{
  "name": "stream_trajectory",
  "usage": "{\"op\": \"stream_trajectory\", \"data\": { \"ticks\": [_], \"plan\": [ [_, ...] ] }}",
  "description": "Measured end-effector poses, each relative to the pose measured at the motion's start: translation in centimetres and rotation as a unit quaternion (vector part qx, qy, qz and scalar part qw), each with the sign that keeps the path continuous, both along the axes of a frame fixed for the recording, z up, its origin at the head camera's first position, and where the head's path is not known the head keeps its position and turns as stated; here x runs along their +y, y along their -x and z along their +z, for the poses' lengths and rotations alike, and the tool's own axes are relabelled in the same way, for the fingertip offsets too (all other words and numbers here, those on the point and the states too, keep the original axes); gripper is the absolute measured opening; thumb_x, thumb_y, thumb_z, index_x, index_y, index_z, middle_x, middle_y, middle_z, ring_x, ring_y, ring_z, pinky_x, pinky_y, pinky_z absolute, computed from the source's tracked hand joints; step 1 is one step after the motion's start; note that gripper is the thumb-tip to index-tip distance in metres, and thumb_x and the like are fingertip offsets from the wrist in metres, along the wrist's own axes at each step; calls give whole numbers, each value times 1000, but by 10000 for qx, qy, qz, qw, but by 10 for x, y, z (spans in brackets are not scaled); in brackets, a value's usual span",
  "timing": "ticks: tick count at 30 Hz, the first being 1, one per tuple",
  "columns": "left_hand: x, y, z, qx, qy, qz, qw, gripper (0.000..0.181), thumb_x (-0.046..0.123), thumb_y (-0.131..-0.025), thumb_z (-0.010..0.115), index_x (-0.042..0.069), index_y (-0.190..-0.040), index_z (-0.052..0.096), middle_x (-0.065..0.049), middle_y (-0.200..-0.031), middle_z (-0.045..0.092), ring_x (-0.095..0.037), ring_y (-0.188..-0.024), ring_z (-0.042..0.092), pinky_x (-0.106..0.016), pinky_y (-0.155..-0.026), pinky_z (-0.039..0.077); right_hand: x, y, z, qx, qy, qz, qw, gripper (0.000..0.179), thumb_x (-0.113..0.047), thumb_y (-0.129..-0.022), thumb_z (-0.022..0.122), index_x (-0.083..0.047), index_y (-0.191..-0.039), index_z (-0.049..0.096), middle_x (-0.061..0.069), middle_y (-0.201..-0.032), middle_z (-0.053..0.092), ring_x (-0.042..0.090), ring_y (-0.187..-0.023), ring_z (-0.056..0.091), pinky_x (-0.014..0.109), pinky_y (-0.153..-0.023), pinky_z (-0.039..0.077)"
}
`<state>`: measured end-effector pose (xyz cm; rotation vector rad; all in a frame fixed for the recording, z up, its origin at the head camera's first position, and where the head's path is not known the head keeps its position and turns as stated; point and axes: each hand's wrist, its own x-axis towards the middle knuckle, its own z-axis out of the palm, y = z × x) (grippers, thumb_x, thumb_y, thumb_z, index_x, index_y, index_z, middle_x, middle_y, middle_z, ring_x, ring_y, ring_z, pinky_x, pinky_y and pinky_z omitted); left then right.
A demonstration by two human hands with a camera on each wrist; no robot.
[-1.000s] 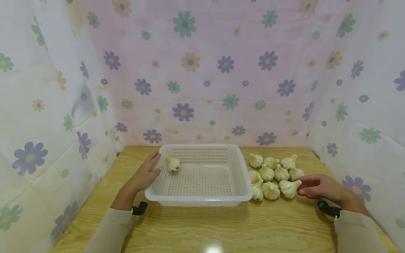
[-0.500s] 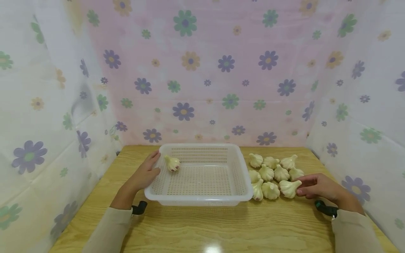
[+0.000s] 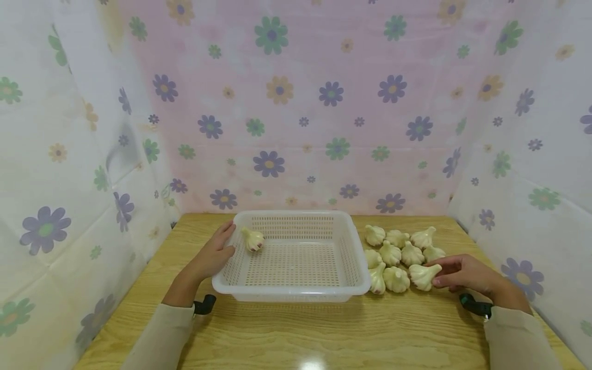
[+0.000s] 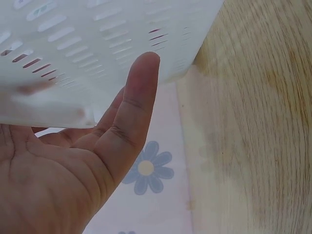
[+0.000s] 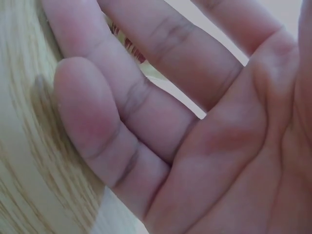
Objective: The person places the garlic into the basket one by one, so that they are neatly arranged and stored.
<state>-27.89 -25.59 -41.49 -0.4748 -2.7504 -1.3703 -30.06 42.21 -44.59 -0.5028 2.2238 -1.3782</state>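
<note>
Head view: white plastic basket, rectangular, with slotted walls and meshed floor; inside, far left, one glossy garlic bulb, tilted; left hand grasping the left rim. To the right, nine cream bulbs, ribbed and rounded, closely grouped; at their near right, a tenth bulb, canted, pinched at the neck by right hand. Below, wood-grain table; around, flowered cloth, pink behind, white at the sides. Nearest bulbs close by the right rim, contact uncertain; long stretch of tabletop in front of basket. Left wrist view: slotted wall, translucent, fingertip on its outside; table and cloth beyond. Right wrist view: bent fingers, blurred; behind them, mostly hidden, a bulb.
</note>
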Motion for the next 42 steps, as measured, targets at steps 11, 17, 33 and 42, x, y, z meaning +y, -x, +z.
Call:
{"op": "stream_trajectory", "data": {
  "ticks": [11,17,33,42],
  "plan": [
    [0,1,-1,77,-97,-39,9999,68,1,-100,45,-7,-162,18,-21,-173,7,-46,-158,5,-68,-123,11,-1,0,0,36,-86,-151,9998,45,-11,-101,62,5,-143,56,2,-110,78,22,-93,75,39,-67,59],
    [0,0,0,78,-100,-60,9999,68,2,-100,44,-8,-162,17,-21,-173,6,-47,-158,5,-68,-123,12,0,-1,3,230,-405,-276,9985,33,-15,-101,63,0,-129,68,-1,-110,77,24,-100,75,40,-80,62],
    [1,0,0,55,-75,-16,10000,68,2,-100,44,-8,-161,17,-20,-173,6,-46,-158,4,-67,-124,11,6,-7,8,-20,-341,-318,9989,53,-16,-102,59,17,-142,46,13,-127,65,15,-104,71,36,-88,61],
    [1,0,1,53,-9,6,10000,68,3,-100,44,-8,-162,17,-21,-173,5,-47,-158,5,-67,-123,12,7,-13,15,-216,-256,-409,9986,73,-16,-102,59,25,-150,23,27,-145,54,23,-105,73,42,-88,61]
  ]
}}
